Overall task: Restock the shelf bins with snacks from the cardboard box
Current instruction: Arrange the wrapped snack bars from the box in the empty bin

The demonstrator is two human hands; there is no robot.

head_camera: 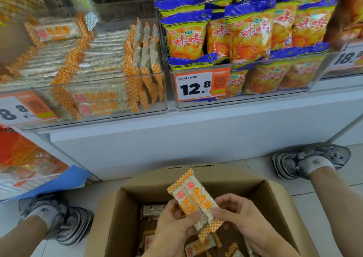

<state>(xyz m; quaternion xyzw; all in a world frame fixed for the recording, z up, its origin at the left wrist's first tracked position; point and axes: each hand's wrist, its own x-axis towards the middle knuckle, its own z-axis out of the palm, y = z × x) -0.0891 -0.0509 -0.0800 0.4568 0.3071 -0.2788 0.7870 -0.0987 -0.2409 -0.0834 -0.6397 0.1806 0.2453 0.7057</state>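
Both hands over cardboard box point(125, 201): left hand point(176, 225) and right hand point(241, 217) pinch rice-cracker packs point(194, 199), lifted above box. Square the stack, keep grip firm, raise to left shelf bin point(94, 88), lay flat with matching packs there.

The cardboard box point(125, 201) is cut off by the bottom edge, its lower packets hidden under both hands. The left price tag point(21, 109) and far-right price tag point(347, 58) are cropped, and the top-left corner is blurred.
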